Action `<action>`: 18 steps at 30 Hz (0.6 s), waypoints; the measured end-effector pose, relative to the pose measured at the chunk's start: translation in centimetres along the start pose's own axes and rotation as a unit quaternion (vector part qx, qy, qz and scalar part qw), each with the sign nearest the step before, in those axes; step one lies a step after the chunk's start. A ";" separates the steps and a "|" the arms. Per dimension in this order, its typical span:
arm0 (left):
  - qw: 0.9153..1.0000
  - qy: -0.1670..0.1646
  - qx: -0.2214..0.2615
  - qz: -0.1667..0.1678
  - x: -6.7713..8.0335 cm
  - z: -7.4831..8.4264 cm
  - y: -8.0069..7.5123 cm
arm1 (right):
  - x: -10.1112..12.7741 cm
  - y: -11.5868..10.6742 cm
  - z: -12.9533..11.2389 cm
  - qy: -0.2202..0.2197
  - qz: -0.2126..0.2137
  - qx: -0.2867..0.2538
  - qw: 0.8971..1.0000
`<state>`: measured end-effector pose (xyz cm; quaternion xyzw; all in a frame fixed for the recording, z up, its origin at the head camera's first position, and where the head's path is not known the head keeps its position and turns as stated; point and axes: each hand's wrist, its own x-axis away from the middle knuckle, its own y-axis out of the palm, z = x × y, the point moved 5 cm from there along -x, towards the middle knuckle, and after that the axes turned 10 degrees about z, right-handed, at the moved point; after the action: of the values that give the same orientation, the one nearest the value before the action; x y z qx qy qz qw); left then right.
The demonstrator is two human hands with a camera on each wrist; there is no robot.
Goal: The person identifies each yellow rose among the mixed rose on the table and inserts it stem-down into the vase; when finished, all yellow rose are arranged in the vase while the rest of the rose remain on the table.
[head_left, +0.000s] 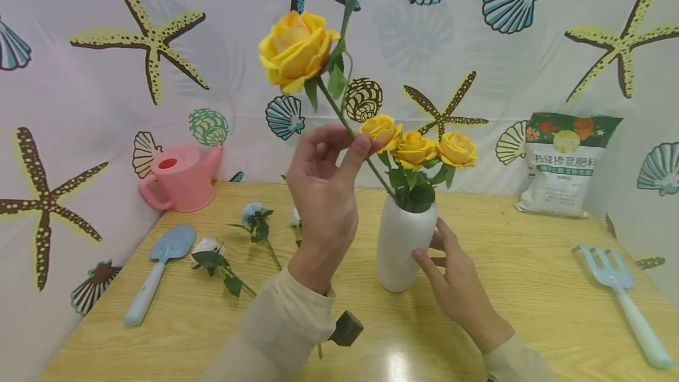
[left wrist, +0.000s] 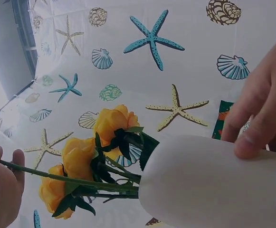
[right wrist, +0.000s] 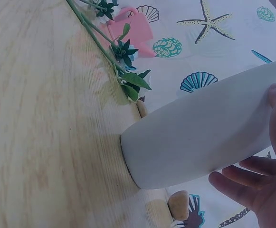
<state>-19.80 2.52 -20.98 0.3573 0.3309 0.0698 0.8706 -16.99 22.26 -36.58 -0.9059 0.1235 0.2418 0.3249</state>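
My left hand (head_left: pixel 330 193) pinches the green stem of a tall yellow rose (head_left: pixel 297 52) between thumb and fingers. Its bloom rises well above the others, while the lower end of the stem (left wrist: pixel 76 181) runs into the mouth of a white vase (head_left: pixel 403 252). Several more yellow roses (head_left: pixel 415 150) with dark green leaves stand in that vase. On the vase's right side, my right hand (head_left: pixel 460 287) grips it with the thumb in front and the fingers behind. In the right wrist view, the vase's base meets the wooden table (right wrist: pixel 47 118).
Left of the vase lie a white rose (head_left: pixel 208 247), a blue flower (head_left: pixel 253 212) and a blue trowel (head_left: pixel 161 270). A pink watering can (head_left: pixel 183 178) stands behind them. To the right are a fertilizer bag (head_left: pixel 564 170) and a hand fork (head_left: pixel 620 293). A brown stone (right wrist: pixel 179 205) sits near the vase.
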 end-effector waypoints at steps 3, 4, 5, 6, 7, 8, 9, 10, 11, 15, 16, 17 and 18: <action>0.999 0.015 -0.046 -0.012 0.3 -0.4 -0.7 | 0.0 0.0 0.0 -0.009 0.004 -0.001 1.000; 0.998 0.022 -0.063 -0.017 0.5 -0.5 -0.9 | 0.0 0.0 0.0 -0.013 0.005 -0.001 1.000; 0.996 0.030 -0.081 -0.020 0.6 -0.6 -1.1 | 0.0 0.0 0.0 -0.016 0.007 -0.001 1.000; 0.994 0.037 -0.099 -0.021 0.7 -0.7 -1.4 | 0.0 0.0 0.0 -0.019 0.008 0.000 1.000; 0.992 0.042 -0.114 -0.022 0.9 -0.8 -1.6 | 0.0 0.0 0.0 -0.022 0.009 0.000 1.000; 0.991 0.045 -0.124 -0.023 1.0 -1.0 -1.8 | 0.1 0.0 0.0 -0.022 0.009 0.002 1.000; 0.990 0.044 -0.129 -0.023 1.2 -1.2 -2.0 | 0.1 0.0 0.0 -0.023 0.010 0.003 1.000; 0.990 0.043 -0.133 -0.023 1.3 -1.4 -2.1 | 0.1 0.0 0.0 -0.023 0.010 0.004 1.000; 0.990 0.041 -0.133 -0.024 1.4 -1.6 -2.3 | 0.1 0.0 0.0 -0.023 0.011 0.006 1.000; 0.991 0.033 -0.126 -0.037 1.7 -2.8 -2.5 | 0.1 0.0 0.1 -0.024 0.013 0.007 1.000; 0.990 0.033 -0.129 -0.040 1.8 -3.1 -2.5 | 0.1 0.0 0.1 -0.023 0.012 0.006 1.000; 0.990 0.030 -0.135 -0.041 2.0 -3.4 -2.6 | 0.1 0.0 0.1 -0.022 0.012 0.005 1.000; 0.988 0.028 -0.145 -0.044 2.1 -3.7 -2.7 | 0.1 0.1 0.1 -0.023 0.011 0.004 1.000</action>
<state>-20.81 3.42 -25.82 0.2102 0.3567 0.0887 0.9059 -16.99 22.24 -36.68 -0.8974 0.1273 0.2658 0.3284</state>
